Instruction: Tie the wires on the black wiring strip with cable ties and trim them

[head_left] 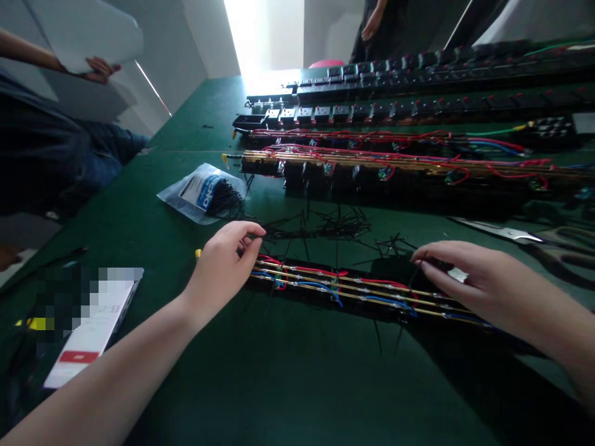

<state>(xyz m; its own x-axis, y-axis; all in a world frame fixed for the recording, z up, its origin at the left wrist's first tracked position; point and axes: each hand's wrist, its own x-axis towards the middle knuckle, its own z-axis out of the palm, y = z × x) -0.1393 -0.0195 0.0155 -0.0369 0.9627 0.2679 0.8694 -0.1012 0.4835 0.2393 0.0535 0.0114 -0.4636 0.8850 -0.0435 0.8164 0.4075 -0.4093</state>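
Observation:
In front of me lies a long black power strip housing (pixel 353 302), its brass bars and red and blue wires exposed. My left hand (pixel 227 260) is over its left end, thumb and fingers pinched together; whatever may be between them is hidden. Farther right, my right hand (pixel 469 275) is closed in a pinch above the bars. A thin black cable tie (pixel 414 274) runs down from its fingertips towards the wires. Loose black cable ties (pixel 341 224) are scattered behind the strip, near an open plastic bag (pixel 203 193) of them.
More power strips (pixel 320 160), some with wires exposed, lie in rows across the green table (pixel 279 384). Scissors (pixel 515 234) rest at right. A phone (pixel 100 316) lies at left beside dark cables. One person (pixel 100 69) stands at left, another (pixel 372 25) at the back.

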